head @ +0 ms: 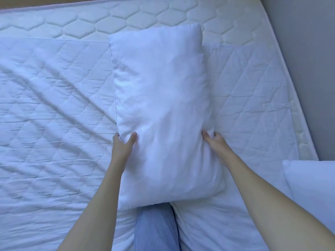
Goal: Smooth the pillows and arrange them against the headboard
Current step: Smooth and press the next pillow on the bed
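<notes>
A plump white pillow (163, 109) lies lengthwise in the middle of the bed, its near end over my knee. My left hand (122, 144) grips its left long edge, thumb on top. My right hand (214, 142) grips the right long edge, fingers pressed into the fabric. A second white pillow (311, 185) shows partly at the lower right, cut off by the frame. A grey upholstered panel (306, 51), apparently the headboard, runs along the right side.
A wrinkled quilted white pad (54, 115) covers the mattress (145, 17), whose hexagon-stitched border shows at the far and right edges. My knee in blue jeans (155, 229) rests on the bed at the bottom centre.
</notes>
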Motion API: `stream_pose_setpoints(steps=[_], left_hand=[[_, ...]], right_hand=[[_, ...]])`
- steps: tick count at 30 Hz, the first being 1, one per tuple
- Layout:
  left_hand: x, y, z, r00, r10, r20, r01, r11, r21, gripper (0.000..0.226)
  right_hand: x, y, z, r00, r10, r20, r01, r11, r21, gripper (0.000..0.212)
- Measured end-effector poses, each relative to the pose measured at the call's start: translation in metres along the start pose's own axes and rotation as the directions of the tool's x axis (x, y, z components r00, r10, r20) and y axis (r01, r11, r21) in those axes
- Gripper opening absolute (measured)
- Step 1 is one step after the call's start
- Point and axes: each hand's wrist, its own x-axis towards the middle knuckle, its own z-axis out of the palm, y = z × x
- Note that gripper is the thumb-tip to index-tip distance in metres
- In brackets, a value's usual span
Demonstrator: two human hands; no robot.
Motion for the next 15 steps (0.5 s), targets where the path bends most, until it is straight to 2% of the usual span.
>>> stream_pose_setpoints(steps=[2, 3, 4, 6, 7, 8, 9, 10, 11, 12, 13, 15], left_hand=[[0.005, 0.016, 0.004, 0.997, 0.053, 0.053, -0.052, 0.998, -0.023, 0.043], [0.006, 0.022, 0.003, 0.995, 0.066, 0.075, -0.061, 0.996, -0.065, 0.037], [0.008, 0.023, -0.001, 0.993, 0.06, 0.101, -0.047, 0.991, -0.129, 0.039], [0.016, 0.018, -0.014, 0.975, -0.008, 0.224, 0.079, 0.947, -0.312, 0.051], [0.018, 0.013, -0.02, 0.962, -0.034, 0.27, 0.13, 0.93, -0.345, 0.052], [0.018, 0.009, -0.022, 0.963, -0.064, 0.261, 0.144, 0.943, -0.301, 0.051], [0.019, 0.008, -0.021, 0.974, -0.093, 0.208, 0.131, 0.976, -0.173, 0.048], [0.021, 0.007, -0.019, 0.991, -0.091, 0.1, 0.091, 0.996, 0.006, 0.043], [0.023, 0.01, -0.015, 0.998, -0.059, -0.037, 0.065, 0.979, 0.192, 0.038], [0.022, 0.016, -0.01, 0.988, 0.0, -0.152, 0.051, 0.941, 0.334, 0.038], [0.021, 0.026, -0.003, 0.973, 0.07, -0.221, 0.029, 0.908, 0.417, 0.044], [0.018, 0.048, 0.011, 0.917, 0.292, -0.271, -0.132, 0.865, 0.484, 0.055]], right_hand=[[0.002, -0.016, 0.004, 0.993, 0.036, 0.109, -0.046, 0.995, 0.092, 0.048], [0.002, -0.022, 0.003, 0.983, 0.055, 0.176, -0.077, 0.99, 0.121, 0.046], [0.003, -0.026, -0.002, 0.969, 0.054, 0.239, -0.096, 0.981, 0.167, 0.046], [0.007, -0.024, -0.019, 0.935, 0.016, 0.353, -0.139, 0.935, 0.326, 0.05], [0.009, -0.02, -0.026, 0.922, 0.027, 0.386, -0.171, 0.923, 0.344, 0.052], [0.009, -0.016, -0.029, 0.926, 0.069, 0.372, -0.178, 0.947, 0.268, 0.054], [0.011, -0.014, -0.029, 0.943, 0.122, 0.31, -0.157, 0.983, 0.094, 0.058], [0.015, -0.013, -0.026, 0.967, 0.161, 0.199, -0.13, 0.978, -0.162, 0.06], [0.021, -0.013, -0.022, 0.986, 0.155, 0.062, -0.117, 0.908, -0.402, 0.057], [0.028, -0.016, -0.017, 0.993, 0.086, -0.08, -0.116, 0.808, -0.578, 0.049], [0.031, -0.023, -0.01, 0.98, -0.023, -0.197, -0.115, 0.741, -0.661, 0.04], [0.033, -0.043, 0.011, 0.93, -0.238, -0.28, -0.016, 0.736, -0.677, 0.034]])
